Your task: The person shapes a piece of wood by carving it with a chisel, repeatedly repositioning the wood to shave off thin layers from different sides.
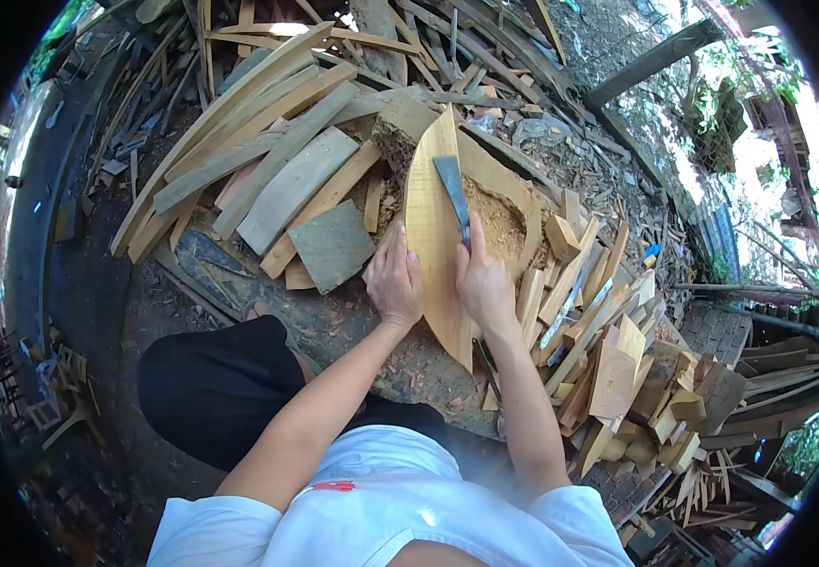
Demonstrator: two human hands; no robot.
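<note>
A pale wooden board (436, 227) with curved edges and pointed ends stands in front of me, its upper end by a rough wood block. My left hand (395, 281) is closed on the board's left edge, thumb against its face. Closed around the handle of a broad-ended blade (449, 186), my right hand (485, 285) is at the board's right side. The flat, dark grey metal lies over the board's face and widens toward its squared far end. My fingers hide most of the handle.
Behind the board is a hollowed chopping block (509, 213) with wood chips. Long curved planks (239, 123) lean at the upper left, near a square grey wood piece (332, 246). Cut offcuts (617, 373) are heaped at the right. My bent knee (221, 387) is at the left.
</note>
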